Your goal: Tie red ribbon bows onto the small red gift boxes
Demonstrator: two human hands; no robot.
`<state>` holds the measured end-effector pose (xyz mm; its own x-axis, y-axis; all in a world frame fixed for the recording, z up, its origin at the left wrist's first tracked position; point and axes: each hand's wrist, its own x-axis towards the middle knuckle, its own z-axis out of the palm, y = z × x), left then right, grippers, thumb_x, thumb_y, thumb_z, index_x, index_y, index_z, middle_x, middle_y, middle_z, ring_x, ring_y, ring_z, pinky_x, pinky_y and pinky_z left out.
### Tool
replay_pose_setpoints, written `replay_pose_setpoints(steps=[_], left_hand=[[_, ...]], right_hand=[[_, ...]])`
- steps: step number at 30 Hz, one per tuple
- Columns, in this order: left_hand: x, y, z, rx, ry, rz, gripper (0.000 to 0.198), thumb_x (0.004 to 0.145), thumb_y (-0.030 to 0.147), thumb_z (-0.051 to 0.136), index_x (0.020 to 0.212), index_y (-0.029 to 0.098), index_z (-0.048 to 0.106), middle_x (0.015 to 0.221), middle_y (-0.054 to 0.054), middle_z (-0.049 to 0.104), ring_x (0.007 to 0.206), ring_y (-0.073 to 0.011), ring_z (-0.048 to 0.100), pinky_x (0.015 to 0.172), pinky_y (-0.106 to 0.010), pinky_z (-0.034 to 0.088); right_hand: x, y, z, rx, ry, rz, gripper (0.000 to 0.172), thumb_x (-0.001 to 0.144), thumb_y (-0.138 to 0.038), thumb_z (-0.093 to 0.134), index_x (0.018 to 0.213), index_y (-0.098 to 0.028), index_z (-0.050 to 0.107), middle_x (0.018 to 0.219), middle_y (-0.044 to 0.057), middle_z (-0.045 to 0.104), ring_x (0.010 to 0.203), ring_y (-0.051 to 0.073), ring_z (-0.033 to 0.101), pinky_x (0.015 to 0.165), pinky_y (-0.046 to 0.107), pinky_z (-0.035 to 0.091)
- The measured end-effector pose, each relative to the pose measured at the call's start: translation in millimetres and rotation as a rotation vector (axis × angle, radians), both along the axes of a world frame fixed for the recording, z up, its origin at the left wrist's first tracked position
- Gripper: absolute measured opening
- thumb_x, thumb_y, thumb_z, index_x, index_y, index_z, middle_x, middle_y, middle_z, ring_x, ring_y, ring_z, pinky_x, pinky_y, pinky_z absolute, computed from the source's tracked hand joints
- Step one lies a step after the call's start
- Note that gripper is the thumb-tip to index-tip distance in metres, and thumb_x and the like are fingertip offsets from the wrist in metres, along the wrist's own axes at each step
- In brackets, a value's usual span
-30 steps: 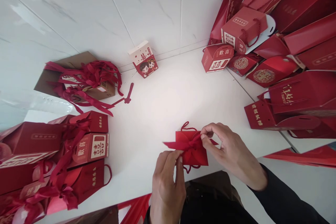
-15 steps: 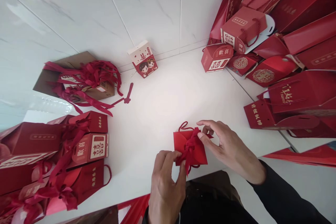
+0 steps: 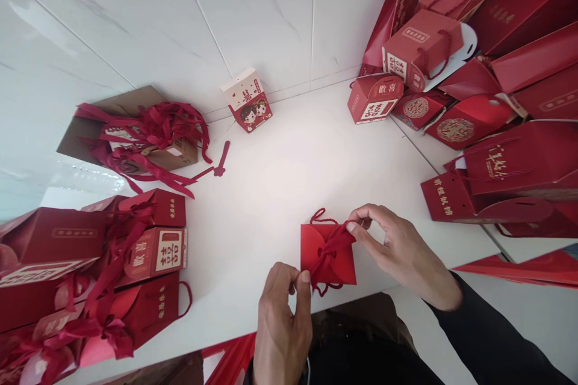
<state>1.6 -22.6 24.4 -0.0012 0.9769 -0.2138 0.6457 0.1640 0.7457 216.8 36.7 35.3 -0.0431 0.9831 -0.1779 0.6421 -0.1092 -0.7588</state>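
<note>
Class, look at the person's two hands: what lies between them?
The head view shows a red box, ribbon across its top, between the left hand and the right hand.

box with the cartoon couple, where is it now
In the head view, the cartoon-couple box is left of centre on the white table, near the tiled wall and right of the ribbon-filled cardboard box.

One camera, worn on the head, sits above the near edge of the tabletop (image 3: 280,186). It looks forward and down, quite close over the hands (image 3: 285,322), and sees past the far edge to the wall (image 3: 262,12).
</note>
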Motion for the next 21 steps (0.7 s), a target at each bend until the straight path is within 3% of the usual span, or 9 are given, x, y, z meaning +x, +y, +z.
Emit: replay_pose_setpoints(steps=[4,8,13,18,21], left_hand=[[-2,-2,0.1,-0.025,-0.011,0.060,0.036,0.103,0.045,0.045,0.075,0.023,0.047,0.071,0.001,0.050,0.068,-0.0167,0.044,0.064,-0.027,0.039],[3,-2,6.5,-0.019,-0.078,0.121,0.032,0.100,0.045,0.052,0.076,0.024,0.049,0.076,0.001,0.050,0.073,-0.0177,0.044,0.067,-0.027,0.037],[1,-5,8.5,-0.105,-0.106,0.174,0.036,0.097,0.051,0.053,0.074,0.023,0.050,0.072,0.002,0.047,0.066,-0.0165,0.039,0.059,-0.028,0.031],[-7,-4,8.8,-0.167,-0.234,0.264,0.043,0.094,0.062,0.053,0.076,0.023,0.052,0.072,0.002,0.048,0.069,-0.0163,0.044,0.063,-0.027,0.036],[-9,-3,8.0,-0.132,-0.302,0.340,0.041,0.095,0.062,0.051,0.086,0.023,0.057,0.074,0.000,0.055,0.073,-0.0185,0.052,0.062,-0.027,0.038]], right_hand=[[0,0,-1.3,-0.047,0.021,-0.010,0.029,0.102,-0.049,0.048,0.093,-0.026,0.062,0.089,-0.001,0.065,0.041,0.010,0.033,0.045,0.030,0.038],[0,0,-3.1,-0.029,0.014,-0.024,0.028,0.102,-0.050,0.049,0.093,-0.026,0.062,0.088,-0.001,0.066,0.044,0.011,0.035,0.048,0.030,0.039],[0,0,-7.4,-0.056,0.035,-0.018,0.031,0.102,-0.051,0.048,0.092,-0.025,0.062,0.086,-0.001,0.066,0.047,0.012,0.040,0.050,0.030,0.040],[1,1,-7.0,-0.099,0.071,-0.026,0.033,0.101,-0.056,0.050,0.096,-0.026,0.063,0.085,-0.002,0.065,0.045,0.010,0.035,0.048,0.029,0.037],[6,-1,-4.0,-0.151,0.127,-0.079,0.035,0.101,-0.058,0.048,0.107,-0.027,0.063,0.091,0.000,0.068,0.055,0.014,0.053,0.052,0.028,0.042]])
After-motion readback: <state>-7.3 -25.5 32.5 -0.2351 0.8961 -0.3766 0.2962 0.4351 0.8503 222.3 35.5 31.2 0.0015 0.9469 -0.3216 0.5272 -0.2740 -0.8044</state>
